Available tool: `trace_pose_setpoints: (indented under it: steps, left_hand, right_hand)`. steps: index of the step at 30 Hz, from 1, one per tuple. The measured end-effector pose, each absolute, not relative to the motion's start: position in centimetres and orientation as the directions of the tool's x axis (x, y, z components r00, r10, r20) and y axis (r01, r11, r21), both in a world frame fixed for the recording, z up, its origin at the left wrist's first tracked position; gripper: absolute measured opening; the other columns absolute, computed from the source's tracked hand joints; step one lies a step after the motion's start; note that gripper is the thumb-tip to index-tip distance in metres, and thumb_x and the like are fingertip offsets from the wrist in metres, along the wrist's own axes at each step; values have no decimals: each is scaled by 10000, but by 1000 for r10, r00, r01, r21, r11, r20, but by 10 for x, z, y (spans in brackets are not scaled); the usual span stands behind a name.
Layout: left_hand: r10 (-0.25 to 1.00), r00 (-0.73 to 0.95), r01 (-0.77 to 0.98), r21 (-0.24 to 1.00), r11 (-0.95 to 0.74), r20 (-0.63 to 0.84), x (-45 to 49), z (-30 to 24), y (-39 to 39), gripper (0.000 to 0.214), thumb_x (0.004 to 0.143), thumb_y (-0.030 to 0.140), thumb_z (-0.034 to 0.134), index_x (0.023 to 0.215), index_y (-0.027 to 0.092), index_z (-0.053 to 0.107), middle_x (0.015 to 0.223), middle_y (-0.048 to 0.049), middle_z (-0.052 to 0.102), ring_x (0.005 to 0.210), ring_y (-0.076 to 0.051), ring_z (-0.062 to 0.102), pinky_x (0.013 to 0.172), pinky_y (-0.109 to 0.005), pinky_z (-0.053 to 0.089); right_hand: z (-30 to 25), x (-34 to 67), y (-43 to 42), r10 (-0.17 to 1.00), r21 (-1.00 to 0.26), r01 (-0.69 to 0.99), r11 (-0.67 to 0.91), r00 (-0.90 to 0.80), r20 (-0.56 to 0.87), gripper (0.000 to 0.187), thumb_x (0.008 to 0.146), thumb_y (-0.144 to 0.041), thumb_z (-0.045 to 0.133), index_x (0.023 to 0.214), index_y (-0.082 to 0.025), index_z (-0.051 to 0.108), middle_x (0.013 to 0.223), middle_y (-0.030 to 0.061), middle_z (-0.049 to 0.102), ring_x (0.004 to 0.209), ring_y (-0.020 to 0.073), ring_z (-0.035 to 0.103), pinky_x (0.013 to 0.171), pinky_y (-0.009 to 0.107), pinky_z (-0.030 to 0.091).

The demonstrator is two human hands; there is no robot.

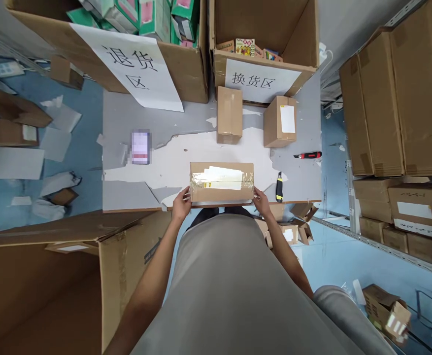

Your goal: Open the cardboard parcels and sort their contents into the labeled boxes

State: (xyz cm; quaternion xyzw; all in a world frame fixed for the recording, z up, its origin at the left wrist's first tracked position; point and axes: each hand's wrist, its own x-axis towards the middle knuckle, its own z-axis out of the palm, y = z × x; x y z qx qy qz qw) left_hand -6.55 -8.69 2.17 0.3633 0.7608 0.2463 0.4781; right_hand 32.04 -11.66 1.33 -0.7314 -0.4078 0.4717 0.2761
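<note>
A taped cardboard box (221, 194) lies lengthwise at the table's near edge, with torn white label paper and clear tape across its top. My left hand (182, 203) grips its left end, and my right hand (261, 202) grips the right end. Fingers of both hands are partly hidden by the box. Just right of the box lies a yellow and black box cutter (279, 187). A red and black box cutter (308, 155) rests farther back, near the right edge. Two closed cardboard boxes, one plain (229, 114) and one with a white label (280, 122), stand behind.
Two big open cartons stand at the back: the left carton (186, 74) holds green and white packages, the right carton (217, 61) small colourful boxes. A phone-like device (140, 147) lies on the table (123, 195). Another open carton (113, 286) is at lower left; stacked boxes (415, 98) fill the right.
</note>
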Motion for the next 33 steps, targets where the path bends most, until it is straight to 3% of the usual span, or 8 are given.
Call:
trace_pose_setpoints:
  steps: [4, 8, 12, 16, 20, 25, 30, 33]
  left_hand:
    - [808, -249, 377, 715, 589, -534, -53, 18, -90, 403, 735, 208, 781, 1136, 183, 806, 1307, -171, 841, 1260, -391, 778, 1146, -543, 634]
    - [826, -259, 354, 747, 563, -500, -45, 26, -83, 325, 697, 216, 758, 1017, 195, 808, 1329, -152, 820, 1351, -410, 739, 1201, -540, 606]
    - [836, -215, 237, 804, 545, -504, -47, 43, -75, 365, 707, 259, 738, 1050, 202, 848, 1441, -132, 781, 1412, -376, 704, 1192, -492, 621]
    - [833, -238, 163, 825, 541, -500, -51, 59, -66, 406, 783, 370, 788, 1138, 194, 876, 1411, -123, 819, 1418, -368, 707, 1281, -520, 546]
    - [806, -280, 163, 801, 576, -522, -49, 64, -59, 545, 834, 538, 838, 1232, 168, 876, 1384, -141, 831, 1292, -359, 761, 1231, -521, 573]
    - [806, -319, 140, 817, 560, -498, -44, 51, -53, 595, 915, 551, 806, 1344, 140, 834, 1469, -187, 802, 1318, -353, 766, 1207, -510, 598]
    - [803, -283, 56, 826, 561, -525, -42, 35, -57, 590, 944, 552, 794, 1389, 164, 800, 1518, -175, 784, 1397, -347, 749, 1218, -509, 614]
    - [803, -287, 73, 823, 563, -523, -43, 32, -63, 580, 949, 580, 778, 1350, 162, 807, 1485, -169, 800, 1372, -347, 762, 1234, -517, 607]
  right_hand:
    - [-5, 309, -120, 841, -764, 352, -541, 192, -506, 470, 817, -452, 799, 1223, -224, 867, 1358, 152, 822, 1255, 350, 722, 1077, 527, 633]
    - [-3, 307, -112, 847, -773, 347, -530, 186, -498, 421, 823, -439, 798, 1167, -206, 868, 1416, 180, 775, 1318, 356, 716, 1146, 540, 604]
    - [14, 313, -101, 891, -834, 314, -454, 153, -428, 484, 900, -516, 763, 1268, -221, 869, 1516, 176, 732, 1463, 344, 652, 1245, 532, 541]
    - [33, 313, -89, 927, -884, 284, -372, 162, -338, 574, 965, -678, 740, 1292, -230, 887, 1453, 167, 770, 1456, 326, 654, 1271, 505, 525]
    - [42, 305, -78, 921, -876, 293, -383, 197, -337, 719, 967, -836, 691, 1266, -216, 901, 1388, 173, 806, 1388, 330, 696, 1253, 517, 544]
    - [42, 294, -69, 911, -866, 290, -408, 186, -367, 813, 968, -893, 624, 1357, -221, 864, 1435, 172, 811, 1409, 348, 694, 1216, 530, 577]
    - [42, 287, -63, 904, -867, 261, -424, 188, -385, 841, 941, -926, 603, 1312, -209, 840, 1446, 184, 805, 1278, 345, 759, 1148, 528, 624]
    - [45, 287, -66, 908, -856, 305, -418, 178, -380, 822, 946, -954, 549, 1136, -210, 842, 1321, 176, 840, 1219, 345, 765, 1123, 517, 634]
